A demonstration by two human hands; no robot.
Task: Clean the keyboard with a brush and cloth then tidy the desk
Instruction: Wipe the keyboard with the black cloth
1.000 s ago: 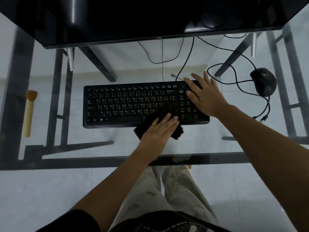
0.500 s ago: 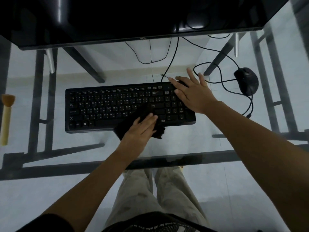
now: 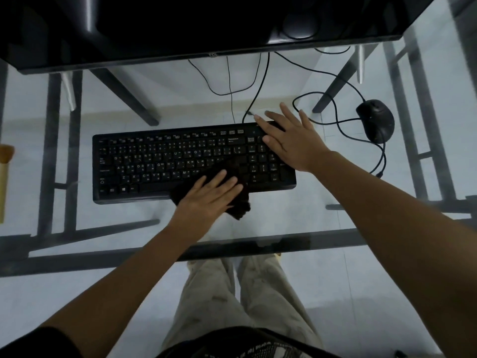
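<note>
We press our left hand [image 3: 211,195], fingers flat, on the dark cloth [image 3: 238,208] over the black keyboard's [image 3: 154,164] near edge, while our right hand [image 3: 289,140], fingers spread, rests on its far-right corner.

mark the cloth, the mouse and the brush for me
cloth [image 3: 241,211]: head view, loose corner below the keyboard edge.
mouse [image 3: 375,120]: head view, middle of its back.
brush [image 3: 6,152]: head view, bristle head at frame edge.

Single head view, steeply down over glass desk [image 3: 258,223], close.
</note>
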